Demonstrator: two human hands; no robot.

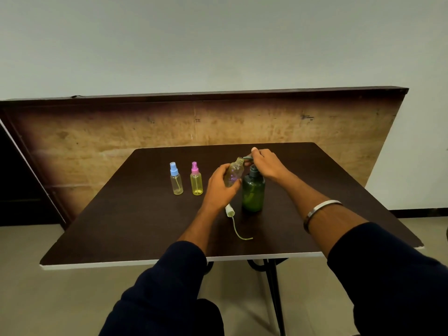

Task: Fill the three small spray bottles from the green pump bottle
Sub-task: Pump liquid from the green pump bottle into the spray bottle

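Dark worktop (145,226): left hand (221,187) grips the uncapped bottle (234,175), right hand (265,164) presses the green pump bottle (253,192); misaligned spout could spill.

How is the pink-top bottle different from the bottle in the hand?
The pink-top bottle stands upright on the table; the held bottle is lifted and tilted in the left hand. The pink-top bottle has its sprayer on; the held bottle is open, its white sprayer lying on the table. The pink-top bottle looks yellow and full; the held bottle looks mostly clear. Both are small see-through bottles.
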